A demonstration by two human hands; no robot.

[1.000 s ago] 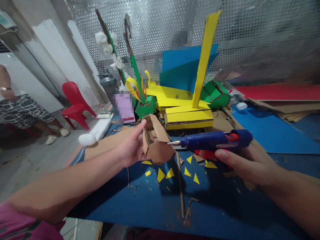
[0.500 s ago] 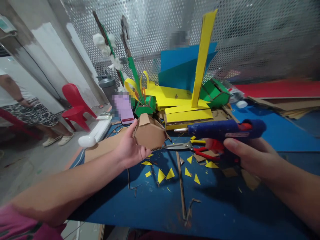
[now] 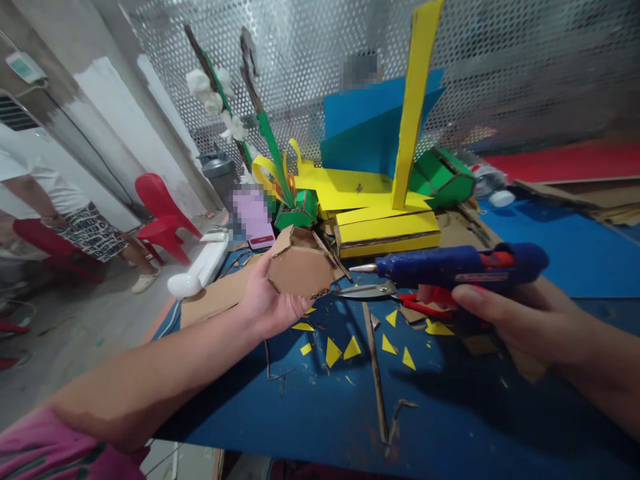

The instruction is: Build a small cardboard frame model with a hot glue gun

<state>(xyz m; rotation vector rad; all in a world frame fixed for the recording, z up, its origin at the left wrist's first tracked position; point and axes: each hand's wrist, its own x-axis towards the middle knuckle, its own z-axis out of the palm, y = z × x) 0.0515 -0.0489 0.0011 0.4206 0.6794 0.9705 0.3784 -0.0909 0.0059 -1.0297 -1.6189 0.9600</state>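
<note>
My left hand is closed around a small many-sided cardboard box, thumb at its left edge and fingers underneath. In my right hand is a blue hot glue gun with a red trigger. Its metal nozzle points left, a short gap from the box's right side. Below the nozzle, scissors with red and yellow handles lie on the blue tabletop; the gun and my right hand partly cover the handles. Yellow paper scraps and a thin cardboard strip lie nearby.
Behind the box stand a green planter with a stem, a phone, a yellow cardboard structure and a grey bottle. A white lamp lies at the left. Red chairs and a standing person are beyond the table.
The whole view has shifted slightly, so most things appear further right. The cardboard box is tipped a little, showing more of its open top. Both hands keep their holds.
</note>
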